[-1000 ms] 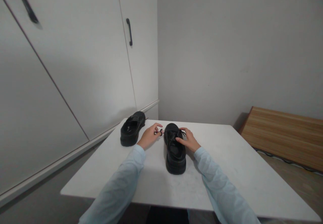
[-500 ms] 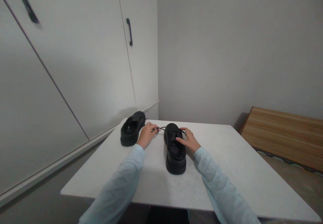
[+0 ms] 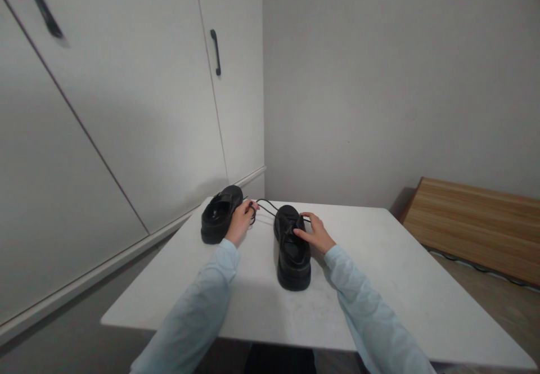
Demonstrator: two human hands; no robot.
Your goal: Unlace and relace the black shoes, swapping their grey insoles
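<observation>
Near the middle of the white table, a black shoe (image 3: 294, 270) stands with its toe pointing away from me. My right hand (image 3: 317, 233) grips the shoe's upper from the right side, thumb on the tongue area and fingers at the outer edge. From the shoe's front a black shoelace (image 3: 266, 208) runs left to my left hand (image 3: 241, 221), whose fingers are closed on it. A second black shoe (image 3: 216, 219) stands just left of my left hand, also toe away.
The white table (image 3: 379, 306) has its front edge close to me. White cabinet doors (image 3: 169, 109) with dark handles stand at the left, a grey wall (image 3: 379, 81) behind. A wood-grain panel (image 3: 476, 228) lies beyond the table at the right.
My left hand has moved left and slightly away from me, drawing the lace farther from the middle shoe. My right hand has stayed on the shoe.
</observation>
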